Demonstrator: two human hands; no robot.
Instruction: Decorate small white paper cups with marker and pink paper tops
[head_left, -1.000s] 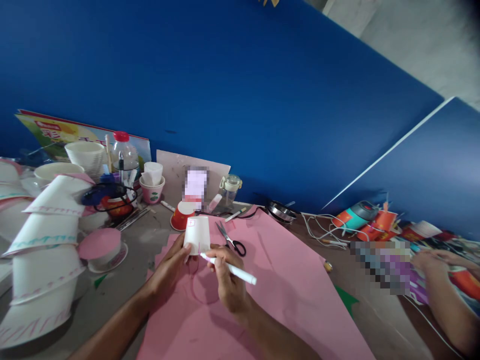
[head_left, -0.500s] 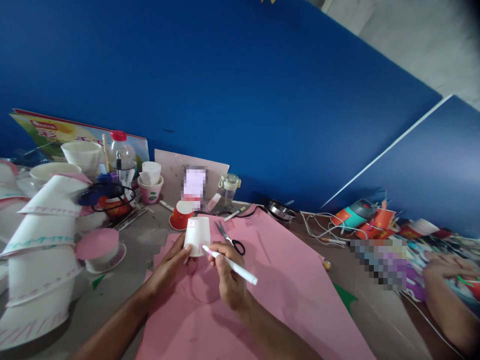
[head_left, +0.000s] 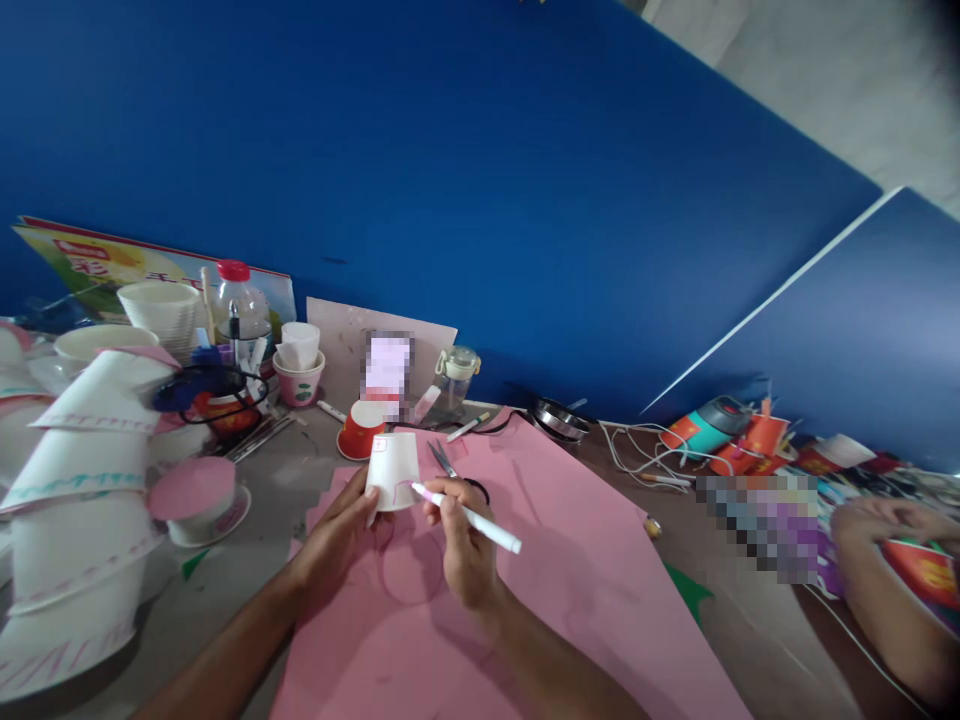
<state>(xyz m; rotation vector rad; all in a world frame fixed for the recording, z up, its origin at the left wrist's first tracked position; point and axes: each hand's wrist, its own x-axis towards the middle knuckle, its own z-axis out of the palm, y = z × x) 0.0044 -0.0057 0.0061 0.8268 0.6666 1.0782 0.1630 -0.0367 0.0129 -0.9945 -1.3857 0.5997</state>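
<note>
An upside-down white paper cup [head_left: 394, 465] is held by my left hand [head_left: 341, 525], its fingers wrapped round the lower left side. The cup bears a small pink square mark near its top and a pink-purple line lower down. My right hand [head_left: 465, 545] grips a white marker [head_left: 484, 524], whose tip touches the cup's right side. Below both hands lies pink paper [head_left: 585, 570]. Behind my right hand are black-handled scissors [head_left: 444, 460], partly hidden. A red cup [head_left: 364, 430] stands upside down just behind the white one.
Joined white cups [head_left: 79, 520] fill the left side. A bottle [head_left: 238, 305], stacked cups [head_left: 161, 310] and a glass jar [head_left: 455, 380] stand at the back. White cables [head_left: 637, 455] and a flask [head_left: 705, 430] lie at right, near another person's arm [head_left: 885, 590].
The marker tip has moved slightly right along the cup, and the pink-purple line on it is longer. My right hand now covers more of the scissors. The other person's arm has shifted, showing a red cup.
</note>
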